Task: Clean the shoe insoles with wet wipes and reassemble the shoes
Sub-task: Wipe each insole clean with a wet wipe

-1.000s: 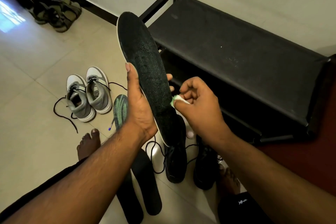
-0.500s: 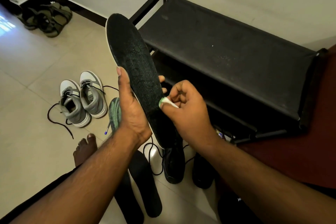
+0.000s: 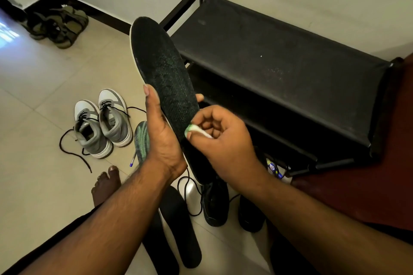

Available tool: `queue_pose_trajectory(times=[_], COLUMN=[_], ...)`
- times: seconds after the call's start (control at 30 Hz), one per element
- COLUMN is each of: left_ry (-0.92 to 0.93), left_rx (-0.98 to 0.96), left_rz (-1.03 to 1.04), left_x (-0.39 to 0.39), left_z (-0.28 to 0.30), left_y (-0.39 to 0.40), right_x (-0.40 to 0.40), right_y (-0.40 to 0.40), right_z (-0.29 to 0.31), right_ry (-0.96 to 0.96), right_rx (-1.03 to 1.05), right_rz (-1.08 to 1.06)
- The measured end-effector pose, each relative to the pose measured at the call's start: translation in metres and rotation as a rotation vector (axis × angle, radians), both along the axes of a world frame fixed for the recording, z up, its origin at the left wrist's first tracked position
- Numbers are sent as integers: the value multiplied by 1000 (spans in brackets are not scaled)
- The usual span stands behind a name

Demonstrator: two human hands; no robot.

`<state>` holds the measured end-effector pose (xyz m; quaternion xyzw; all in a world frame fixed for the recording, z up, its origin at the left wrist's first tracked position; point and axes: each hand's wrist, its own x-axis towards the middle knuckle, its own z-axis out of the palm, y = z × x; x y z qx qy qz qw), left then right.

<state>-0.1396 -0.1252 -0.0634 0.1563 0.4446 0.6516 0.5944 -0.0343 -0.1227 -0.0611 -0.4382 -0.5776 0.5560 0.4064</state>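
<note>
Tiled floor (image 3: 44,185), shoes scattered near the rack (image 3: 279,62) — my left hand (image 3: 163,138) grasps the black insole (image 3: 165,78) upright above it, my right hand (image 3: 223,140) pinches the wet wipe (image 3: 196,130) against its lower edge. I'd press firmly, stroking lengthwise — heel to toe.

The pale tiled floor (image 3: 44,87) holds grey shoes (image 3: 102,126) at middle left, a green insole (image 3: 142,140) and a pen (image 3: 132,161) beside them, sandals (image 3: 60,25) upper left, black shoes (image 3: 215,203) and two dark insoles (image 3: 178,230) at the bottom, and a black rack (image 3: 279,62) on the right.
</note>
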Motion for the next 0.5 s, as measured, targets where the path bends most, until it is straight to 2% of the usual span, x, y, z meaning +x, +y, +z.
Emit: queue_pose_trajectory(times=[0.1,0.33,0.5], left_ry=[30,-52,27], left_rx=[-2,79,30], left_rz=[-3,-41,-50], left_x=[1,-1,1], left_z=[0,-5,-2], left_y=[-1,2,-2], right_x=[0,10,-1], right_y=[-4,16,-4], right_z=[5,-10,5], right_ry=[-17,-74,71], right_rx=[44,-125,-65], right_rz=[72,-181,17])
